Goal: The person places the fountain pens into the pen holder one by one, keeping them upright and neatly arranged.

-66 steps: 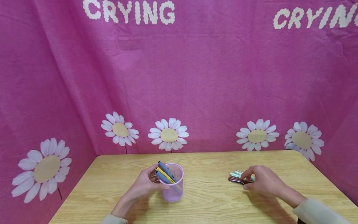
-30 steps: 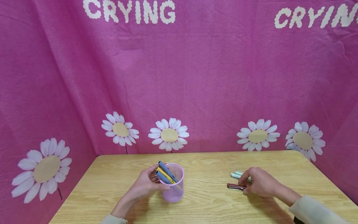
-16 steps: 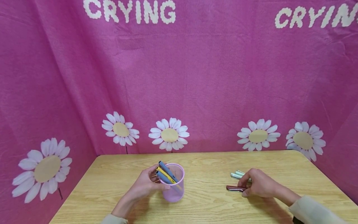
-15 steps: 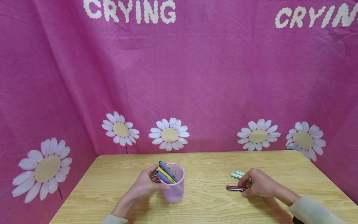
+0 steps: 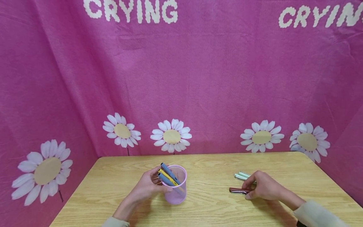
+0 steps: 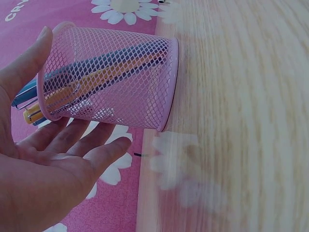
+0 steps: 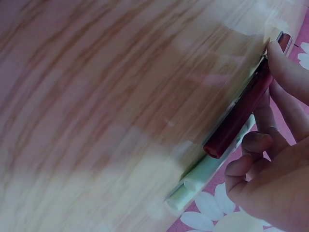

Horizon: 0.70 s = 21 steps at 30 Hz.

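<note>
My left hand [image 5: 148, 186] holds a pink mesh pen cup [image 5: 177, 196] by its rim, thumb on the near side and fingers behind. In the left wrist view the cup [image 6: 116, 77] stands on the table, and blue pens [image 6: 29, 92] and a yellow pen [image 6: 89, 84] lean inside towards the hand. To the right, my right hand [image 5: 265, 186] pinches a dark red pen [image 5: 238, 190] between thumb and fingers, low over the table. In the right wrist view this red pen [image 7: 241, 111] overlaps two pale green pens [image 7: 207, 174], partly hidden by the hand in the head view.
The wood-grain table [image 5: 210, 208] has its far edge against a pink curtain [image 5: 212, 78] printed with daisies and white lettering. A stretch of tabletop lies between the cup and the pens. The curtain also hangs along both sides.
The right hand has drawn the dark red pen away from the pale green pens, towards the front edge, then stayed nearly still. The left hand and cup have not moved.
</note>
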Each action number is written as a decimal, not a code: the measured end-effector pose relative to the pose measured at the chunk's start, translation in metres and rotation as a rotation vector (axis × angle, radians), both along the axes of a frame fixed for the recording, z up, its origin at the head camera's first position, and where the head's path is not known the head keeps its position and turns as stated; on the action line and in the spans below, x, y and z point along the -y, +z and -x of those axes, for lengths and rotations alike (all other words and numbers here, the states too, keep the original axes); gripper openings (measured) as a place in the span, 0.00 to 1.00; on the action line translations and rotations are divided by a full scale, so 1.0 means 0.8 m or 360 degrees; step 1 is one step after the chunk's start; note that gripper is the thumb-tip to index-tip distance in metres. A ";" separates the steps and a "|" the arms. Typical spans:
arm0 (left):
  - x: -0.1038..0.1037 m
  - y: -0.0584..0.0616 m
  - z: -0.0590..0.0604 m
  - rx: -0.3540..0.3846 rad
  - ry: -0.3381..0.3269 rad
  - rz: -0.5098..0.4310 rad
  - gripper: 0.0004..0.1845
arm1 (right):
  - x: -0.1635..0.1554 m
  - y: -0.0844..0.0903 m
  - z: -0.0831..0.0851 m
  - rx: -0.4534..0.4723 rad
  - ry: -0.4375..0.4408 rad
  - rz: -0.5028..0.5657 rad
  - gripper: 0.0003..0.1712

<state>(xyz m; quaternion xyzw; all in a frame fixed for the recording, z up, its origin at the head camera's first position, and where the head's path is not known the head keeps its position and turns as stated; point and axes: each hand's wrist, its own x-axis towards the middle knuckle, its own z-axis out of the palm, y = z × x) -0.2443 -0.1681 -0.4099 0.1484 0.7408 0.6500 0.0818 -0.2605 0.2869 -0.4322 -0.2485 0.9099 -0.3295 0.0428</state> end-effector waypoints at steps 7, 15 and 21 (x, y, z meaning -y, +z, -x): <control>0.000 0.001 -0.001 -0.0012 -0.0011 -0.0009 0.48 | 0.005 0.000 -0.002 0.0038 0.0048 0.0080 0.11; -0.001 0.001 -0.001 -0.0004 -0.0003 0.0009 0.49 | 0.011 0.002 -0.006 0.0086 0.0082 0.0147 0.10; 0.000 0.001 0.000 -0.0020 0.0000 0.0017 0.49 | 0.015 0.006 -0.006 0.0109 0.0085 0.0184 0.10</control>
